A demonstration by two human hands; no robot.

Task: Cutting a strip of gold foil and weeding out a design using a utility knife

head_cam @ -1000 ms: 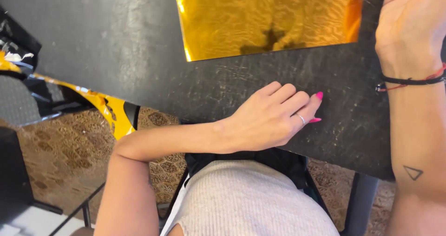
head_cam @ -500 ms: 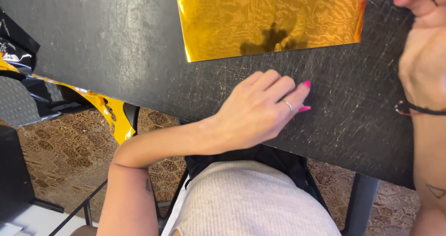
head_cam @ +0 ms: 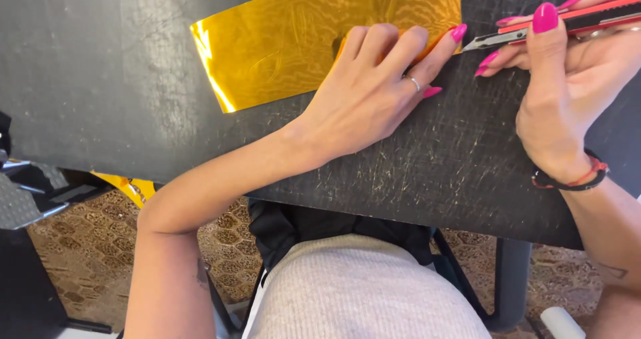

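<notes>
Pressure matters here: we press the left hand [head_cam: 374, 89] flat, fingers spread, on the shiny gold foil sheet [head_cam: 300, 39] lying on the scratched black counter [head_cam: 414, 172]. Our right hand [head_cam: 567, 79], wrist bent inward, pinches the red utility knife [head_cam: 567, 22], blade at the sheet's right edge.

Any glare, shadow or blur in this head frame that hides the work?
Head view: sharp overall; bright glare runs along the left edge of the gold foil sheet; the left hand casts a small shadow on it; the right hand and red utility knife are cropped at the frame's right edge.
</notes>
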